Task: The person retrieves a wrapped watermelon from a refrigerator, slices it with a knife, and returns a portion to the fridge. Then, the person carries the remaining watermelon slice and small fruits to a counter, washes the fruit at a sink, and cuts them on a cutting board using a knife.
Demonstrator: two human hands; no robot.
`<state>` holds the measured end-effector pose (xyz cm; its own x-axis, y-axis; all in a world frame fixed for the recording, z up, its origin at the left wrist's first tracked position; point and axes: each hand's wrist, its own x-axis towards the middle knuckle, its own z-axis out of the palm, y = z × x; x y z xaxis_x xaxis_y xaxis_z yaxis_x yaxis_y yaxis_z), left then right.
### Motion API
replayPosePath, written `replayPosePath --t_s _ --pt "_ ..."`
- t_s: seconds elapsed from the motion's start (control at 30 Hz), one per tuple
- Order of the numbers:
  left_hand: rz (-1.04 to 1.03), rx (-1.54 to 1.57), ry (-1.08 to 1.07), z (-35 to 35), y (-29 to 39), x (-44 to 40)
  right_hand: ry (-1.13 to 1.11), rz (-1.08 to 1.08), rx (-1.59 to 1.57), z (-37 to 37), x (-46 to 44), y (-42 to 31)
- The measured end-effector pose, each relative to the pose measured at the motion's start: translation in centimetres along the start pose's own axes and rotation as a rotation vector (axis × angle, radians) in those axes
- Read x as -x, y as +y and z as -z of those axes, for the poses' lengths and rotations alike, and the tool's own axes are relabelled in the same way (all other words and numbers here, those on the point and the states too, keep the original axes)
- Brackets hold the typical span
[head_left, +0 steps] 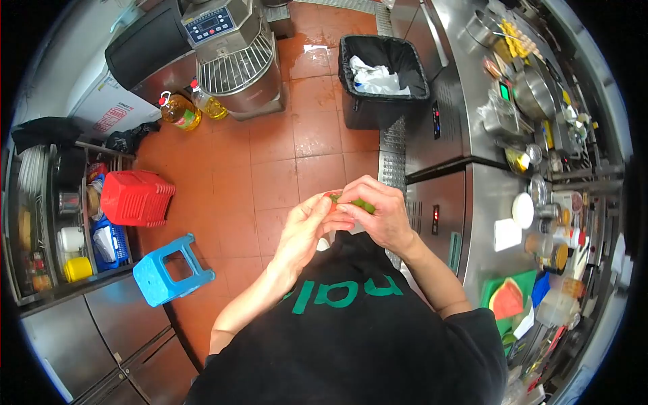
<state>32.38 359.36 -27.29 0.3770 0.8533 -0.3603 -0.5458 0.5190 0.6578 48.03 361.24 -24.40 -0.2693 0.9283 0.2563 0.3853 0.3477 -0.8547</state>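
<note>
In front of the black apron, my left hand [307,221] and my right hand [383,210] meet over a small green-and-red piece of produce [364,205]. A green part shows under the fingers of my right hand, and a bit of red lies by my left fingertips. Both hands are closed on it, thumbs and fingers pinching from either side. Its exact kind is hard to make out, since the fingers cover most of it.
On the right counter, a cut watermelon piece [506,299] rests on a green cutting board [491,289]. A lined black bin [378,111] stands ahead. Red stools [135,197], a blue stool [158,275], oil bottles [181,111] and a mixer [239,67] stand on the tiled floor.
</note>
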Motion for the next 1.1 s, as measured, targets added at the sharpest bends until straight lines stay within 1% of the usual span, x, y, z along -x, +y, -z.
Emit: replayPosePath --t_s 0.03,0.1,0.13,0.2,0.23,0.27,0.3,0.33,0.37,0.47,0.53,0.57,0.6,0.63,0.67,0.73,0.77,0.8,0.87,0.93,1.0,1.03,1.07,1.1 --pt "-0.002 0.003 0.007 0.6 1.0 -1.5 -0.043 -0.002 -0.067 0.2 -1.8 1.2" --pt "-0.065 -0.324 -0.022 2.0 3.2 -5.3 -0.113 -0.013 -0.172 0.8 -5.7 4.3" --pt "-0.071 -0.335 -0.013 2.3 4.3 -7.4 -0.113 -0.002 -0.183 1.2 -7.8 5.3" --pt "-0.056 -0.443 -0.039 2.6 6.8 -11.6 -0.153 -0.180 -0.383 2.1 -12.2 7.1" --pt "-0.060 -0.454 -0.023 1.9 8.4 -13.6 -0.188 -0.068 -0.330 3.0 -15.1 7.6" --pt "-0.067 -0.399 0.000 0.8 10.3 -15.5 -0.189 -0.061 -0.351 3.5 -17.3 8.6" --pt "-0.073 -0.353 0.014 -0.1 12.2 -17.5 -0.154 -0.008 -0.339 4.1 -19.4 9.8" --pt "-0.074 -0.384 0.006 -0.8 14.1 -19.8 -0.104 0.048 -0.317 4.7 -22.0 10.9" --pt "-0.073 -0.350 0.018 -1.3 15.5 -21.9 -0.053 0.152 -0.336 5.3 -24.5 11.6" --pt "-0.044 -0.282 0.019 -2.1 18.7 -27.8 -0.009 0.082 -0.319 7.2 -30.3 12.8" --pt "-0.035 -0.290 -0.031 -2.1 20.9 -31.9 0.044 0.056 -0.286 7.5 -33.7 14.0" --pt "-0.016 -0.290 -0.040 -2.0 21.7 -34.0 0.104 0.006 -0.296 7.5 -35.1 14.7" --pt "-0.077 -0.324 -0.041 -1.8 22.4 -36.4 0.169 -0.046 -0.302 7.5 -36.8 15.5" --pt "-0.136 -0.358 -0.050 -1.5 23.2 -38.9 0.221 -0.042 -0.243 7.5 -38.9 16.3" --pt "-0.109 -0.357 -0.074 -1.0 24.0 -41.3 0.245 -0.064 -0.229 7.5 -41.0 17.4" --pt "-0.270 -0.528 -0.047 0.2 25.8 -46.4 0.333 -0.114 -0.167 7.5 -45.4 19.9" --pt "-0.277 -0.535 -0.061 0.9 26.8 -49.1 0.395 -0.211 -0.250 7.0 -47.5 21.4" --pt "-0.265 -0.532 -0.082 1.3 28.2 -51.7 0.392 -0.505 -0.438 7.3 -49.9 22.1" --pt "-0.537 -0.751 -0.359 0.6 32.2 -56.5 0.495 -0.575 -0.814 6.9 -54.1 27.8" --pt "-0.552 -0.707 -0.431 -0.6 35.9 -61.3 0.681 -0.785 -0.630 8.4 -55.9 32.6" --pt "-0.026 -0.256 -0.434 -0.9 40.1 -66.2 0.851 -0.553 0.239 9.2 -53.3 42.9" --pt "-0.016 -0.040 -0.542 -0.4 40.7 -69.1 0.746 -0.846 0.413 10.8 -52.3 44.0" --pt "-0.013 -0.044 -0.550 0.0 41.6 -71.6 0.535 -1.098 0.542 11.5 -49.3 48.3" --pt "0.119 0.068 -0.538 0.4 42.4 -74.3 0.177 -1.217 0.744 12.1 -46.5 50.9"
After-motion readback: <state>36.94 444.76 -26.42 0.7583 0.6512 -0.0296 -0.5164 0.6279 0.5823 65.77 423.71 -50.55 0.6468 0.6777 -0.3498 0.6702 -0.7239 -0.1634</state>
